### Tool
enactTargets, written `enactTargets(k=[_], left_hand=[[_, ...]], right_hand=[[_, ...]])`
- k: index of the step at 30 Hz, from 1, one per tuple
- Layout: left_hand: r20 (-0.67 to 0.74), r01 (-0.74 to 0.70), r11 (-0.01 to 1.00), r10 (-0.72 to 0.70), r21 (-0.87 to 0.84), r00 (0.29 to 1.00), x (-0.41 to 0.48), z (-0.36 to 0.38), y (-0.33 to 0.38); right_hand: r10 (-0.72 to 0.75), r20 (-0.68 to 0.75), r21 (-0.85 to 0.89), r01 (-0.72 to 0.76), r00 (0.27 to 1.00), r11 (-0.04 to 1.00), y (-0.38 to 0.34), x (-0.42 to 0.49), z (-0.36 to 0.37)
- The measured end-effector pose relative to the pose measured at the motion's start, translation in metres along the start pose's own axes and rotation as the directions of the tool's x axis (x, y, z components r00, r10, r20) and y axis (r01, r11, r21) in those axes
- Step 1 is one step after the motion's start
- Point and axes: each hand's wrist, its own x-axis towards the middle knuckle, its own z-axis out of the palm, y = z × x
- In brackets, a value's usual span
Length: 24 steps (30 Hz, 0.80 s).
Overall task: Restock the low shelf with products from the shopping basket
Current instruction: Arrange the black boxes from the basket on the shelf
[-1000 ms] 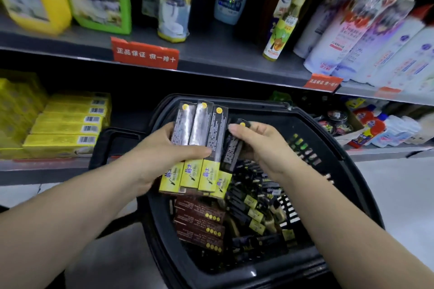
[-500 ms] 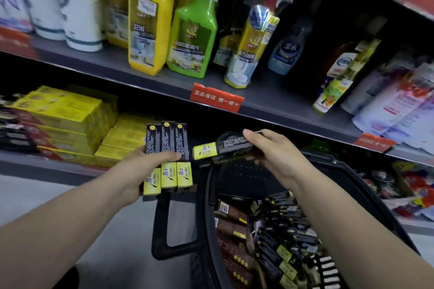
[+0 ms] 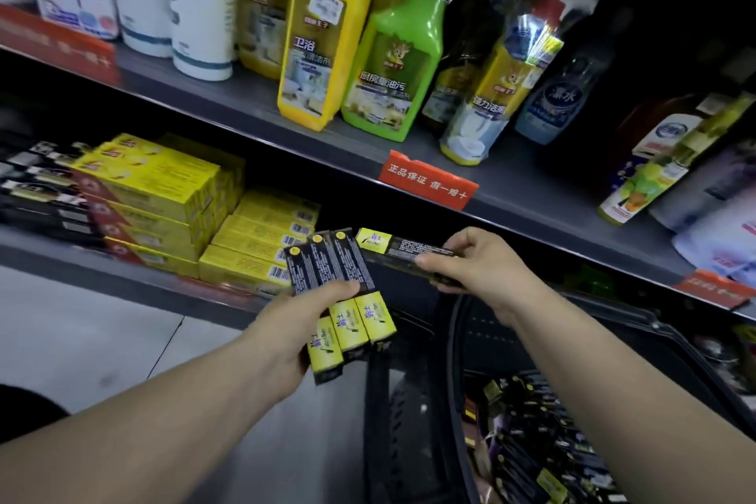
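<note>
My left hand (image 3: pixel 300 313) grips three black-and-yellow boxes (image 3: pixel 339 299) fanned side by side, upright, in front of the low shelf (image 3: pixel 102 270). My right hand (image 3: pixel 476 268) holds one more black-and-yellow box (image 3: pixel 403 248) flat, its yellow end pointing left toward the fanned boxes. The black shopping basket (image 3: pixel 458 344) sits at lower right with several more of the same boxes (image 3: pixel 527 442) inside. Yellow boxes (image 3: pixel 262 241) are stacked on the low shelf just left of my hands.
Bigger yellow cartons (image 3: pixel 163 184) and dark boxes (image 3: pixel 37 192) fill the low shelf's left part. The shelf above holds cleaner bottles (image 3: pixel 323 49), white containers (image 3: pixel 204 12) and a red price tag (image 3: pixel 427 180). Grey floor (image 3: pixel 90 340) lies below left.
Both hands have lifted the boxes out of the basket and moved them left toward the low shelf. The view has swung left and closer, so the basket is now at lower right.
</note>
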Motion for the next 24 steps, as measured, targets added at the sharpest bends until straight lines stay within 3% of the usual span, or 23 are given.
enactTargets(k=[2,5,7,10,15,20,24], left_hand=[[-0.096,-0.067,0.996,0.061,-0.064,0.994,0.006,-0.014,0.012],[-0.273,-0.187,0.979,0.159,-0.082,0.949,0.018,-0.036,0.033],[-0.362,-0.229,0.972,0.2,-0.041,0.911,0.024,-0.049,0.041],[-0.412,-0.25,0.968,0.223,-0.01,0.883,0.033,-0.07,0.044],[-0.399,-0.205,0.973,0.232,0.111,0.887,0.046,-0.096,0.045],[-0.395,-0.174,0.976,0.213,0.134,0.893,0.06,-0.107,0.043],[-0.38,-0.138,0.977,0.191,0.163,0.905,0.073,-0.105,0.043]], right_hand=[[-0.012,0.018,-0.222,0.016,1.0,0.975,-0.004,0.02,0.018],[-0.008,0.089,-0.614,0.06,0.996,0.787,-0.01,0.056,0.05],[0.062,0.128,-0.736,0.053,0.99,0.675,-0.007,0.083,0.07],[0.16,0.177,-0.835,0.062,0.971,0.546,0.002,0.121,0.094],[0.249,0.345,-0.902,0.246,0.905,0.354,0.035,0.158,0.117],[0.335,0.455,-0.885,0.376,0.825,0.275,0.087,0.169,0.128],[0.261,0.454,-0.866,0.351,0.852,0.357,0.099,0.175,0.129]])
